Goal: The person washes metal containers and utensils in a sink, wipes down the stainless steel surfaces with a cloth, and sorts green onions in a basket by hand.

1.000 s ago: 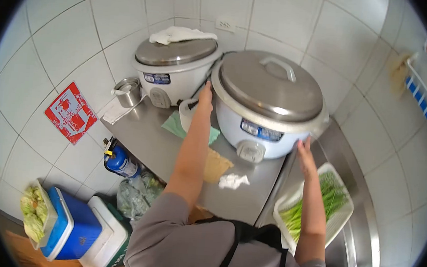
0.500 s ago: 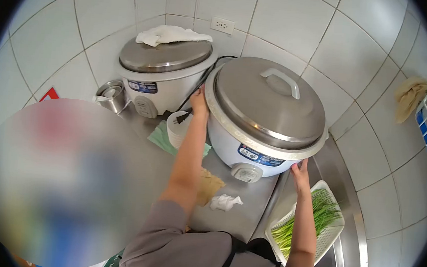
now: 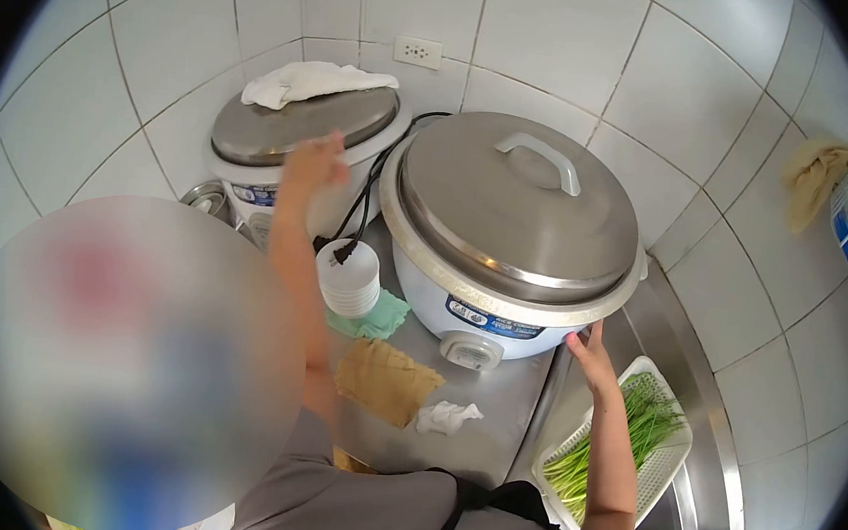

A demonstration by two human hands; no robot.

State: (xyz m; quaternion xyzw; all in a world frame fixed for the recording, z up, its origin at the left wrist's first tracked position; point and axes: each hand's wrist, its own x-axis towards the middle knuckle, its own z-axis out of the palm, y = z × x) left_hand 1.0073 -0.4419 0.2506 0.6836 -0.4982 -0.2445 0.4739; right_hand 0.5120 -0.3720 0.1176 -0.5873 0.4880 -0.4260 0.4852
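Note:
A large rice cooker (image 3: 523, 208) with a steel lid stands on the steel counter. At its lower right side, my right hand (image 3: 591, 358) grips the body beneath the rim, the fingertips partly hidden. My left hand (image 3: 314, 169) is raised in front of a second rice cooker (image 3: 305, 126), smeared by motion, so its fingers are unclear. A white cloth (image 3: 319, 82) lies on that second cooker's lid. Black cords run down between the cookers, and a plug (image 3: 345, 251) rests over a stack of white bowls (image 3: 348, 279).
A green cloth (image 3: 380, 316), a brown cloth (image 3: 387, 382) and a crumpled white cloth (image 3: 448, 417) lie on the counter (image 3: 490, 440). A white basket (image 3: 665, 473) of green stalks (image 3: 619, 440) sits over the sink at right. A wall outlet (image 3: 418, 52) is behind.
My left hand has let go of the large cooker's left side and moved up and left. My right hand stays on the cooker. The view has shifted slightly.

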